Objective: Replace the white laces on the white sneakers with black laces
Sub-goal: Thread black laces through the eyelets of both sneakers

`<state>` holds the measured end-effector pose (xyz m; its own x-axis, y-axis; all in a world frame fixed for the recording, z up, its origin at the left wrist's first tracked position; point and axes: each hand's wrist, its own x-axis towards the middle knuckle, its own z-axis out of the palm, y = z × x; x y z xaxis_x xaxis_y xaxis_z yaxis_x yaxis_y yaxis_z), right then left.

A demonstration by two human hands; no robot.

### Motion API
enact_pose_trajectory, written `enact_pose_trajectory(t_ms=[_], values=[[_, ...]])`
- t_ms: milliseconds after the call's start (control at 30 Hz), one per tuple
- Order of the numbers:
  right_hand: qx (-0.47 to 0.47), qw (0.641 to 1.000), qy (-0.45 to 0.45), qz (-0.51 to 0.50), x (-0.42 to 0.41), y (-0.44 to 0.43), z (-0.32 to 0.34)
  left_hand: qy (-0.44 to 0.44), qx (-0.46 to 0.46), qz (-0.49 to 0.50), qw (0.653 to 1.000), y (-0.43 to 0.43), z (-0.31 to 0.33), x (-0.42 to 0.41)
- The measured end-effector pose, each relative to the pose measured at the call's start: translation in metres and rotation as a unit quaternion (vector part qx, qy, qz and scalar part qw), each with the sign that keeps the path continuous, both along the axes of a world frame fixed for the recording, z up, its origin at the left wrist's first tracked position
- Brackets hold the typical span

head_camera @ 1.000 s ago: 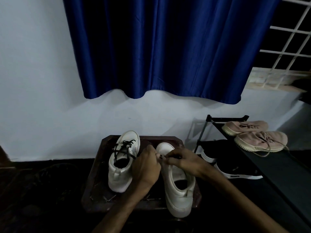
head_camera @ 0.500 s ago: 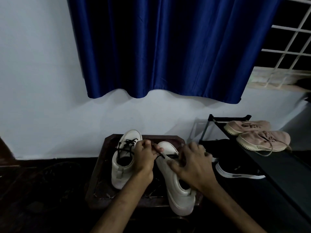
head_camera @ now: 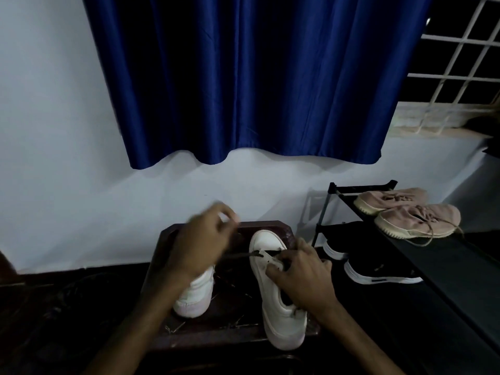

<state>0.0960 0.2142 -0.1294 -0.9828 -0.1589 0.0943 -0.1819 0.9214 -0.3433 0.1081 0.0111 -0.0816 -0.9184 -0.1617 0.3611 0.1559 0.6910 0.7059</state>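
Note:
Two white sneakers stand on a dark brown stool (head_camera: 270, 334). The left sneaker (head_camera: 194, 296) is mostly hidden behind my left hand (head_camera: 200, 244). That hand is raised and blurred, and it pinches a black lace (head_camera: 238, 255) stretched out leftward from the front eyelets of the right sneaker (head_camera: 273, 299). My right hand (head_camera: 300, 277) rests on top of the right sneaker, fingers curled at the eyelets near the lace.
A black shoe rack (head_camera: 446, 266) stands to the right, with a pink pair (head_camera: 411, 215) on its top shelf and a black pair (head_camera: 373, 269) lower down. A blue curtain (head_camera: 257, 77) hangs on the white wall behind. The floor is dark.
My left hand has risen up and to the left, pulling the black lace taut out of the right sneaker. My right hand has stayed on that sneaker's eyelets.

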Motion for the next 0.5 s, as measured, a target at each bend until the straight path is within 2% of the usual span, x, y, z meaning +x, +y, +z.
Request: enact_pose_trajectory(t_ms=[67, 100, 167, 267, 333, 400, 433, 500], values=[[0.0, 1.0, -0.002, -0.004, 0.0, -0.001, 0.0, -0.093, -0.224, -0.01, 0.97, 0.028, -0.03, -0.001], [0.0, 1.0, -0.003, -0.004, 0.001, -0.001, 0.0, -0.1, -0.282, -0.008, 0.954, 0.039, -0.042, -0.001], [0.001, 1.0, -0.001, -0.003, 0.001, -0.001, 0.0, -0.107, -0.331, -0.008, 0.938, 0.051, -0.056, -0.004], [0.0, 1.0, -0.009, -0.004, 0.001, -0.001, 0.001, -0.099, -0.313, 0.003, 0.945, 0.051, -0.057, -0.005], [0.005, 1.0, -0.009, -0.005, 0.0, -0.001, 0.002, -0.083, -0.188, -0.005, 0.979, 0.04, -0.043, -0.004], [0.003, 1.0, -0.008, -0.007, 0.0, 0.0, 0.002, -0.072, 0.039, -0.018, 0.996, 0.019, -0.015, -0.002], [-0.001, 1.0, -0.007, -0.008, 0.0, -0.001, 0.002, -0.055, 0.167, -0.013, 0.984, 0.008, 0.003, 0.001], [-0.003, 1.0, -0.006, -0.01, 0.0, -0.001, 0.002, 0.021, 0.347, -0.007, 0.938, -0.016, 0.037, 0.012]])
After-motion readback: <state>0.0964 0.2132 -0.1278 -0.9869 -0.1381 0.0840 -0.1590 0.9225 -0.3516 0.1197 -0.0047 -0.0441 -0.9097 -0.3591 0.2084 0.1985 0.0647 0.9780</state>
